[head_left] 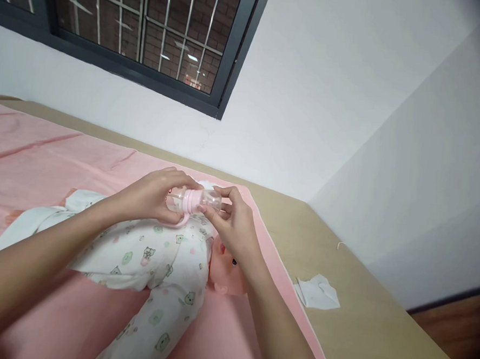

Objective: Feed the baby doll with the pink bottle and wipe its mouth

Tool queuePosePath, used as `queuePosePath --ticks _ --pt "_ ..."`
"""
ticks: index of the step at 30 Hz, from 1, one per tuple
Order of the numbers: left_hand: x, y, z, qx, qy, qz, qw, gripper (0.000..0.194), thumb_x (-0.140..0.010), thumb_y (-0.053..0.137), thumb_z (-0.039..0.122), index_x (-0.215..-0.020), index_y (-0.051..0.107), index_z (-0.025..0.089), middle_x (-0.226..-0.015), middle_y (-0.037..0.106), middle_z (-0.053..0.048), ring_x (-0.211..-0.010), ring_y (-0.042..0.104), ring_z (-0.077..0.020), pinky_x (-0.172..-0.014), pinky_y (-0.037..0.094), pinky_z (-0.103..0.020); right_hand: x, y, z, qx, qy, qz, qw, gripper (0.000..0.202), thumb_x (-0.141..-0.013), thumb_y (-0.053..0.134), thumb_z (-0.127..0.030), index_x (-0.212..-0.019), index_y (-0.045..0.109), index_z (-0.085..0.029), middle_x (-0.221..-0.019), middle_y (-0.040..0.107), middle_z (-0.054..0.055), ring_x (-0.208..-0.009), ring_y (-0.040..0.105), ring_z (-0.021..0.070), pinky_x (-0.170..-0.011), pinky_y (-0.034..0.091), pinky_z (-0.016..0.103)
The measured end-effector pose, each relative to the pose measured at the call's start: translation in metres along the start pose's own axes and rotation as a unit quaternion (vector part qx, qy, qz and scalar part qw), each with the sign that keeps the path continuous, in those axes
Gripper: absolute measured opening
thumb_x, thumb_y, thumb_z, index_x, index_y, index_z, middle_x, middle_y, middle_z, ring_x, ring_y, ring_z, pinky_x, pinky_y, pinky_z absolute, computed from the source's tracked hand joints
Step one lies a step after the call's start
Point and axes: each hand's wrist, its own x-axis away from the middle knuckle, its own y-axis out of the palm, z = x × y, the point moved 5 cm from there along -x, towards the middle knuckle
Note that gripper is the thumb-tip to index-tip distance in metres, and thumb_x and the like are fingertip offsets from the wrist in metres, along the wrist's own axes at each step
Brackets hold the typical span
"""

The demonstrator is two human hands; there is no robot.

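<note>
A baby bottle (190,201) with a pink collar, a pink handle and a clear cap is held sideways between my two hands. My left hand (164,194) is wrapped round its clear body. With thumb and fingers, my right hand (232,214) grips the clear bottle cap (211,199) at the other end. Whether the cap is seated on the collar or apart from it, I cannot tell. Below the bottle lies a baby doll (146,252) in white clothes with small green and pink prints. My right forearm partly hides its head.
A pink cloth (230,336) lies under the doll on a wooden surface (286,220). A crumpled white tissue (318,292) rests to the right of the cloth. Behind are a white wall (294,96) and a barred window (151,28).
</note>
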Motion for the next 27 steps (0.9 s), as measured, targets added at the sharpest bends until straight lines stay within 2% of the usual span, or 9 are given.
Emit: queuePosePath --ticks 11,21,27 --pt "-0.001 0.0 0.001 -0.004 0.006 0.0 1.0 0.041 -0.067 0.062 0.026 -0.108 0.06 0.022 -0.102 0.063 -0.003 -0.095 0.056 -0.0212 -0.074 0.042 -0.026 0.002 0.005 0.001 0.016 -0.02 0.025 0.999 0.036 -0.076 0.07 -0.043 -0.099 0.052 -0.022 -0.125 0.059 0.008 -0.104 0.062 0.0212 -0.088 0.053 0.039" --pt "-0.001 0.0 -0.001 -0.001 0.007 0.005 1.0 0.037 -0.066 0.063 0.026 -0.103 0.06 0.022 -0.099 0.063 -0.003 -0.094 0.056 -0.0212 -0.076 0.042 -0.028 0.005 0.01 0.005 0.03 -0.014 0.047 0.998 0.038 -0.077 0.069 -0.045 -0.103 0.051 -0.023 -0.123 0.058 0.008 -0.097 0.064 0.0209 -0.086 0.054 0.038" --pt "-0.001 -0.001 0.001 -0.003 0.005 0.002 1.0 0.041 -0.067 0.064 0.028 -0.107 0.06 0.023 -0.103 0.064 -0.003 -0.099 0.056 -0.0231 -0.079 0.043 -0.029 0.006 0.009 0.003 0.02 -0.016 0.054 0.998 0.038 -0.078 0.067 -0.047 -0.104 0.051 -0.024 -0.122 0.058 0.007 -0.096 0.064 0.0196 -0.085 0.054 0.037"
